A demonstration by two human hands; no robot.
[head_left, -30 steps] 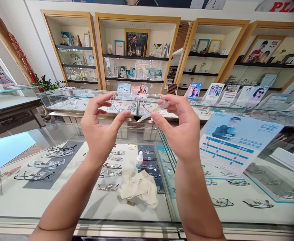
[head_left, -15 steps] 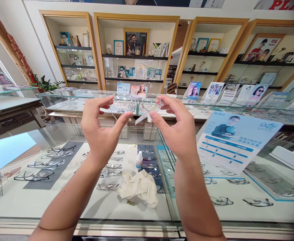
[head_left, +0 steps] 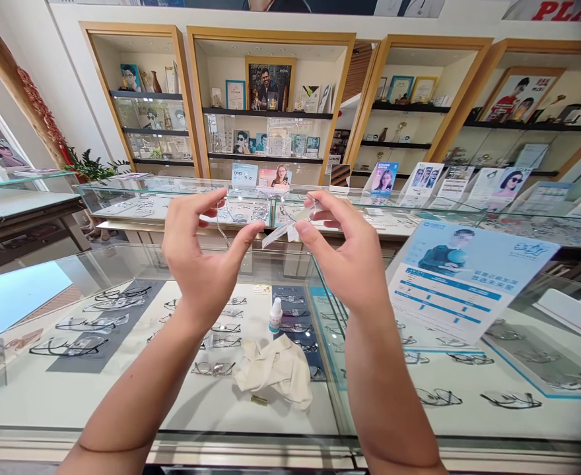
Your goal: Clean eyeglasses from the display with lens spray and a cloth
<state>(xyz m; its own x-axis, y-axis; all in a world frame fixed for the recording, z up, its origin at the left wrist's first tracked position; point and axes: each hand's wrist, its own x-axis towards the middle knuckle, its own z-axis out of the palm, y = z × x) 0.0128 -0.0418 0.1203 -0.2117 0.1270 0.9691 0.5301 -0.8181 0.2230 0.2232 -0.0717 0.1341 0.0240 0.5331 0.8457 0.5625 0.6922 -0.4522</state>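
A pair of thin-rimmed clear eyeglasses is held up at chest height above the glass counter. My left hand grips its left side between curled fingers and a thumb held apart below. At the right side, my right hand pinches the rim, fingertips above and thumb below. A translucent strip, perhaps a tag, slants down from the right lens near my right thumb. Beneath my hands, a crumpled cream cloth lies on the counter, and a small white bottle with a blue label stands behind it.
Rows of eyeglasses lie inside the glass display counter. A blue-and-white printed sign stands to the right of my right arm. Farther back are another glass counter and wood-framed shelves.
The eyeglasses have tilted slightly, and the translucent strip has shifted a little to the left. Both hands have moved only slightly and keep their hold.
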